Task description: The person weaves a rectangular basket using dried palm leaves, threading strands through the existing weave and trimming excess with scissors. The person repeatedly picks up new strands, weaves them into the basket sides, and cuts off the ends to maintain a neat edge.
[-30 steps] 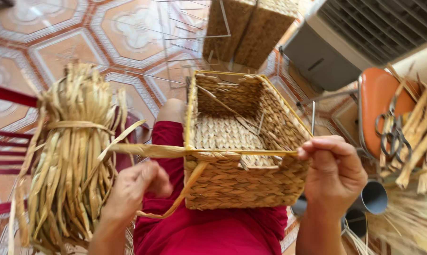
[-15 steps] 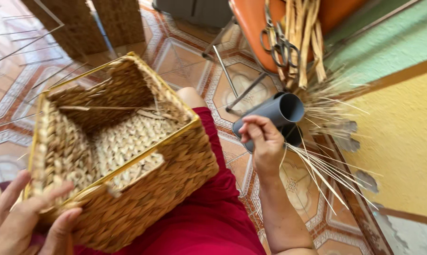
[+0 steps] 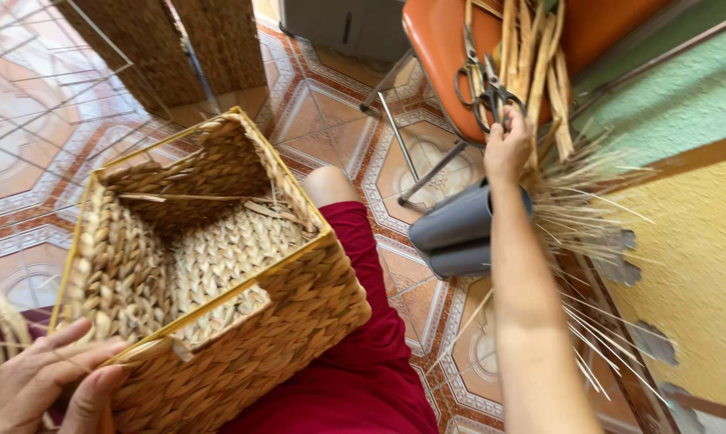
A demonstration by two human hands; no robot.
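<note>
A square woven straw basket with a yellow wire rim rests on my lap, over red trousers. My left hand holds its near left corner, fingers on the rim and a flat straw strand. My right hand is stretched out to the right and up, fingers closed around the handles of dark scissors lying on an orange chair seat. Dried straw strips lie on the same seat beside the scissors.
Grey plastic tubes holding thin stiff stalks lie under the chair. Finished woven baskets and a bare wire frame stand on the patterned tile floor. A yellow and green wall is at right.
My right hand has left the grey tube and risen to the scissors on the chair. The view has swung right; my left hand keeps hold of the basket corner.
</note>
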